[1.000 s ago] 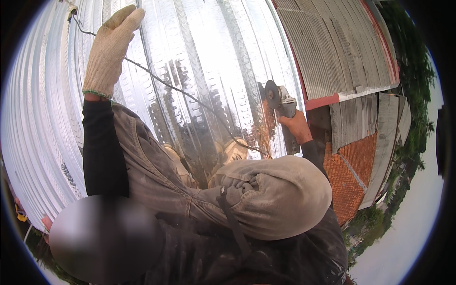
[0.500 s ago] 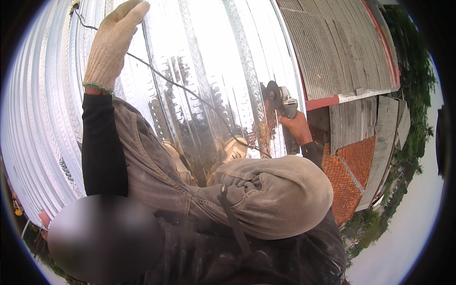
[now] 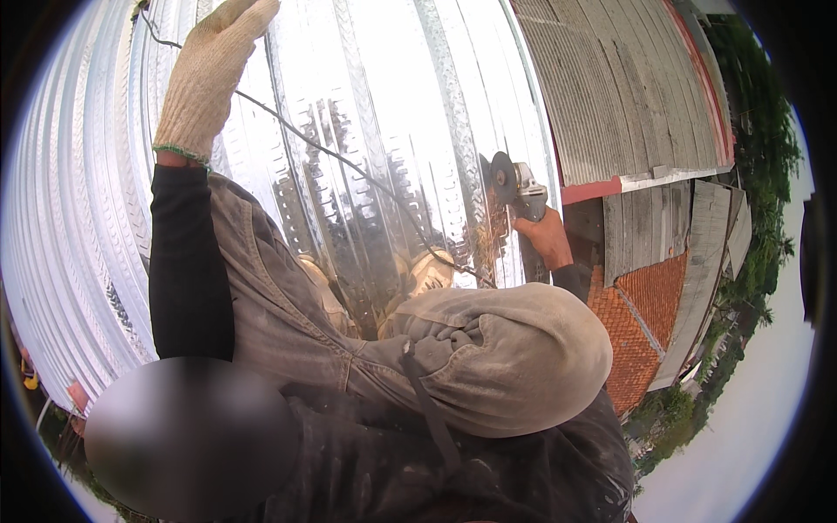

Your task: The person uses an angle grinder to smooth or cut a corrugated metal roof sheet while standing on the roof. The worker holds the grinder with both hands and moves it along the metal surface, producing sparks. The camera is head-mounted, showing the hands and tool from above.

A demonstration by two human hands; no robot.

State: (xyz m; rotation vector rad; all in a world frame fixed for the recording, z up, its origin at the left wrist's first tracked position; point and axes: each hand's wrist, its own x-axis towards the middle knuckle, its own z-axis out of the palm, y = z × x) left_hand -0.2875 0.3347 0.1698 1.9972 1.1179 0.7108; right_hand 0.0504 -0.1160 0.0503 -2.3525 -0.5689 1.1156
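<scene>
on a shiny corrugated metal roof sheet (image 3: 384,113), my right hand (image 3: 545,237), in an orange glove, has its fingers wrapped tight round an angle grinder (image 3: 516,187), its disc at the sheet's right edge. my left hand (image 3: 209,74), in a cream knit glove, lies flat, fingers together, high on the ribs near the black power cord (image 3: 349,166). i judge steady pressure along one rib and the cord clear of the disc matter most.
</scene>
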